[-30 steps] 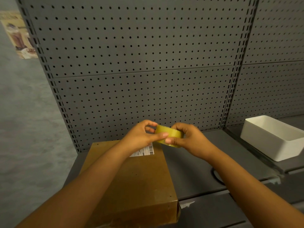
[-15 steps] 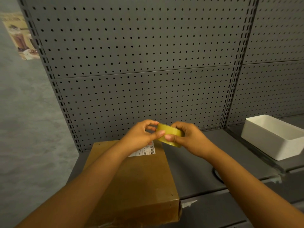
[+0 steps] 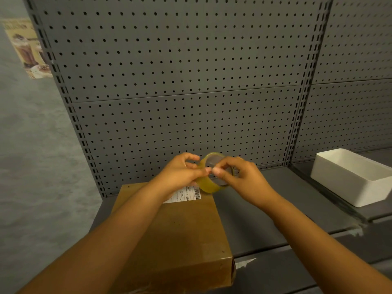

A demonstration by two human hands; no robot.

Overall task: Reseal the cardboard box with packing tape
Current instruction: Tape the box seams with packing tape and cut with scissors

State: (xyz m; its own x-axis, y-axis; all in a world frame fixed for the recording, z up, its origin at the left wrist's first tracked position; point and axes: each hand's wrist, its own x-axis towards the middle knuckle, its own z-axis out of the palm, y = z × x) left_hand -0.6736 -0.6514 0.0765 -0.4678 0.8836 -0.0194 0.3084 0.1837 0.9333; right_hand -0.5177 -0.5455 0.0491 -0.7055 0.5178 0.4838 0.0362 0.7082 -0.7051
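head view: you hold the tape (image 3: 212,183) in the air over the far right corner of the box (image 3: 176,234), which lies shut on the shelf (image 3: 254,219). your right hand (image 3: 244,179) pinches the roll, fingers through its core; your left hand (image 3: 180,172) pinches at its rim. it looks like you're hunting for the loose end. next, peel a length free and lay it along the box's seam. a white label (image 3: 186,194) sits on the box beneath your left hand. a white bin (image 3: 350,177) stands well apart to the right, clear of the work.
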